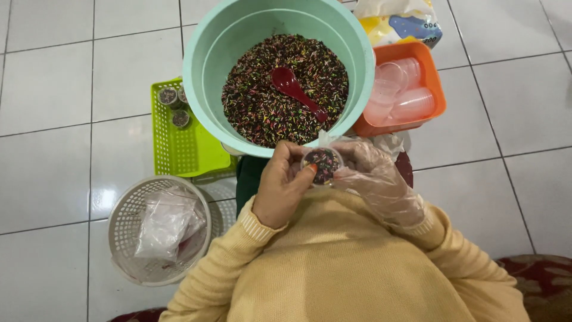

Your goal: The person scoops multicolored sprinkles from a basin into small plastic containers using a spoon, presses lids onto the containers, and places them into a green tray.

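Close against the yellow sweater, the bare left hand [280,188] and the plastic-gloved right hand [372,179] together gripped a small round cup [322,164], held level and brimful of dark multicoloured sprinkles. Just beyond, the mint basin [208,53] held the same sprinkles and a red spoon [296,90].

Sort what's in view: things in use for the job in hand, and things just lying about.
In use:
small filled cup, held by left hand and gloved right hand
mint bowl of sprinkles
red spoon
orange tray of empty cups
green basket of filled cups

Lying about:
white basket holding plastic bags
printed bag
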